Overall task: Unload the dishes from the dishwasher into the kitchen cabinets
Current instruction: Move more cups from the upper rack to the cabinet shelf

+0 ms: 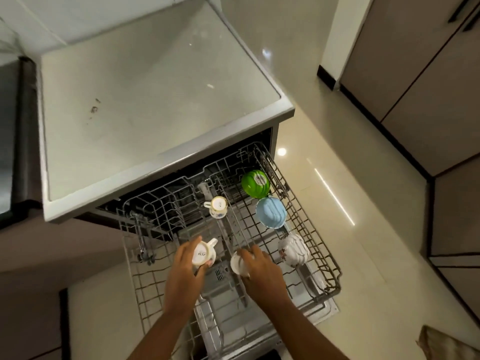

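The dishwasher's wire rack (pixel 319 245) is pulled out below me. My left hand (pixel 183 268) is wrapped around an upturned white cup (pixel 204 253) with a handle, near the rack's front middle. My right hand (pixel 262 268) grips a second white cup (pixel 237 265) just right of it. Farther back stands a third upside-down cup (pixel 218 206). Along the rack's right side lie a green bowl (pixel 255 183), a light blue bowl (pixel 271 212) and a white flowered bowl (pixel 294 250), all upside down.
A pale countertop (pixel 145 105) overhangs the dishwasher at the back. Brown cabinet doors (pixel 428 87) line the right wall. A glossy cream floor (pixel 363 229) lies to the right. A cloth-like object (pixel 452 344) sits at the bottom right corner.
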